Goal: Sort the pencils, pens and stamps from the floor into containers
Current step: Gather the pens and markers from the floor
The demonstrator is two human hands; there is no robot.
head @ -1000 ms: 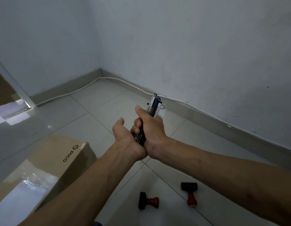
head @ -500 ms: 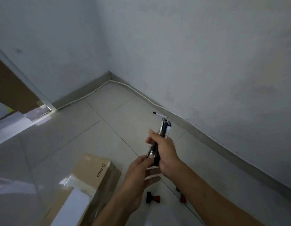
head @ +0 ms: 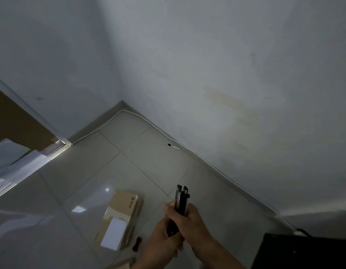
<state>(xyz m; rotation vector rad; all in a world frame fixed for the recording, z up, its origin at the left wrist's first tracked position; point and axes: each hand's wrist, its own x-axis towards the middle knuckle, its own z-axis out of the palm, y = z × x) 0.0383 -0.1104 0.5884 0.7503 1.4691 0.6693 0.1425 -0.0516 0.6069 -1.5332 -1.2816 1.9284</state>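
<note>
Above the floor, right hand (head: 189, 220) and left hand (head: 164, 237) together grip upright pens (head: 181, 199).

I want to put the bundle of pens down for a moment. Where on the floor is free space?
Bare tiles lie between the cardboard box and the wall cable, short of the loose pen, and left of the box. It is crowded near the red stamp by the box's near end, under the right hand and left hand holding the pens.
</note>
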